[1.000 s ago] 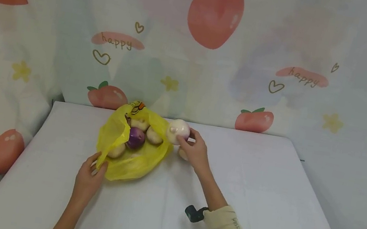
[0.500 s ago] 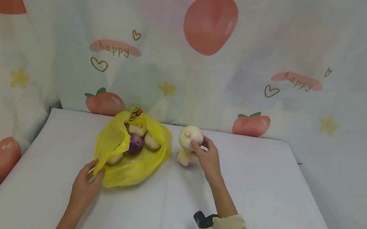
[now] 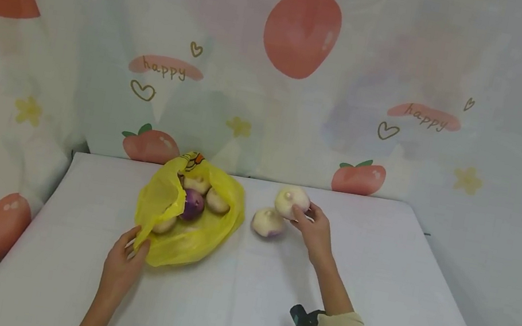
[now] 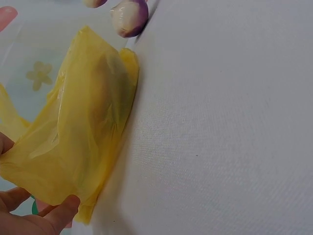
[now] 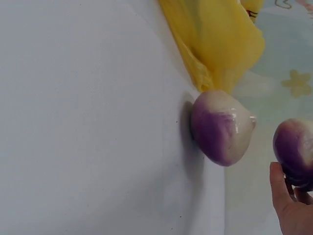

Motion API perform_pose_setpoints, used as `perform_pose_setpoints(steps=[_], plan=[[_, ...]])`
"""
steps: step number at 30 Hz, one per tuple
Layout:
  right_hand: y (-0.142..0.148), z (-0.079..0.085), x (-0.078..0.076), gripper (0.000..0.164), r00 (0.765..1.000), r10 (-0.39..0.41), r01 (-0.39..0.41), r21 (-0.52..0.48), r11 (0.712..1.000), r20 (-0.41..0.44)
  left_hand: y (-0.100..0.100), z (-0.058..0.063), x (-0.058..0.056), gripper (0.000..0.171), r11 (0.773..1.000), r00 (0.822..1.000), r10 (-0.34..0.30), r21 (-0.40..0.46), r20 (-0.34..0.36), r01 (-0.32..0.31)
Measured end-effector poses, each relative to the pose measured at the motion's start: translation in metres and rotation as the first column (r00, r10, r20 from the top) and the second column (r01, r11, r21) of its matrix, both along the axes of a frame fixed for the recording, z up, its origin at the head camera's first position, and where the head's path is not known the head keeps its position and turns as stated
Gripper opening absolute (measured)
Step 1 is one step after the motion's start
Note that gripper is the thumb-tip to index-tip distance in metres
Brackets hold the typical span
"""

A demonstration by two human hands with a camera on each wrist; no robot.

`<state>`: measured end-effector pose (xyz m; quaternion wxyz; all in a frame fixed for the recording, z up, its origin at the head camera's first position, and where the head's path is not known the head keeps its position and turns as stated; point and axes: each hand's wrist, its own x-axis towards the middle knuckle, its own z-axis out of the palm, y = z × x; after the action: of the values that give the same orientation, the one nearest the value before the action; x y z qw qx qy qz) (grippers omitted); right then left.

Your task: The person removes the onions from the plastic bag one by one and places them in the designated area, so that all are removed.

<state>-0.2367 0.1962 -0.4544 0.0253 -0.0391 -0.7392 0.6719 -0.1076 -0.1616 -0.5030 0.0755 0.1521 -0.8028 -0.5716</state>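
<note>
Held turnip (image 3: 292, 201) shifted rightward, farther from yellow bag (image 3: 185, 250)

By the right hand (image 3: 316, 234), the turnip is pinched between thumb and fingers, lifted clear of the white table (image 3: 390, 291), near a second turnip (image 3: 267, 222) resting there. By the left hand (image 3: 120, 263), the bag's rim is gripped between thumb and fingers. Inside, a purple vegetable (image 3: 193, 205) is surrounded by pale ones (image 3: 217, 202).
</note>
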Motion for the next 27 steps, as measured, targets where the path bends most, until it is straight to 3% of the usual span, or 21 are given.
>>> perform_pose_setpoints(steps=[8, 19, 27], plan=[[0.019, -0.015, 0.006, 0.064, 0.997, -0.030, 0.020, 0.145, 0.989, 0.067, -0.002, 0.001, 0.000, 0.059, 1.000, 1.000, -0.021, 0.009, 0.023, 0.021], [0.039, -0.025, 0.010, 0.078, 0.986, -0.045, 0.002, 0.258, 0.966, 0.162, -0.004, 0.001, -0.001, 0.058, 1.000, 1.000, -0.015, 0.020, 0.014, 0.015], [0.044, -0.033, 0.014, 0.072, 0.978, -0.023, -0.031, 0.253, 0.967, 0.207, -0.005, 0.000, -0.002, 0.058, 0.999, 1.000, -0.020, 0.034, 0.021, 0.019]])
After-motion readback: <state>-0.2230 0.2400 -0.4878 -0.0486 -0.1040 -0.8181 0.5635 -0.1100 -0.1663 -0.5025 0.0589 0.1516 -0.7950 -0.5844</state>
